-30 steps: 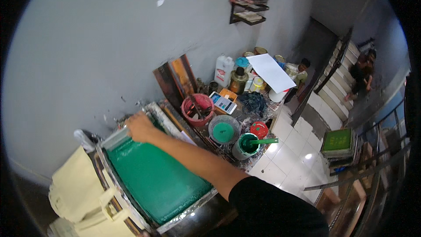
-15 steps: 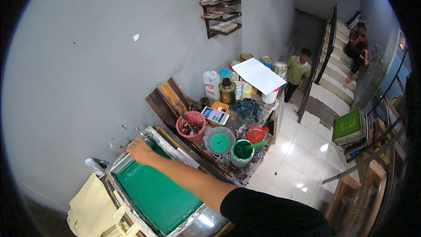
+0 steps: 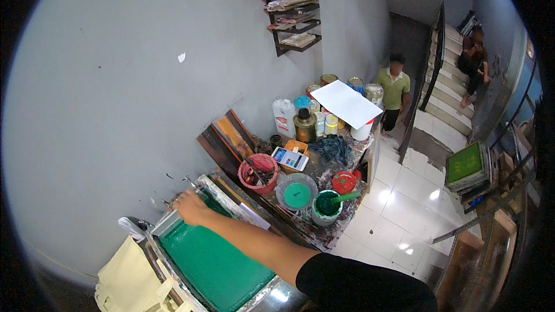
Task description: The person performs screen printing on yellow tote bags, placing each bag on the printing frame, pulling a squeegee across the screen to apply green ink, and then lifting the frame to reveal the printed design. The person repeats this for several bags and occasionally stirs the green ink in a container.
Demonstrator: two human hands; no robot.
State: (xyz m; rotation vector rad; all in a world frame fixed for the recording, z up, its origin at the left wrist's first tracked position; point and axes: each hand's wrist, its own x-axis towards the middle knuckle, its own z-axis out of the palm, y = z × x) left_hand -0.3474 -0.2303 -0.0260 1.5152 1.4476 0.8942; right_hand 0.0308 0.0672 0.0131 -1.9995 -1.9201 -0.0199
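My right arm in a black sleeve reaches across from the lower right. At the far end of a screen-printing frame, my right hand curls its fingers over a pale bar that looks like a squeegee. Its fingertips are partly hidden. Wet green ink covers the mesh below the hand and forearm. To the left of the frame lies cream cloth, apparently a tote bag. My left hand is out of view.
On the bench to the right stand a pink bucket, phone, bowl of green ink, green ink tub, red lid and several cans. One person stands beyond; another sits on the stairs.
The view has shifted slightly, so the scene sits a little farther right and lower. My right hand stays at the frame's far end. The standing person is more upright.
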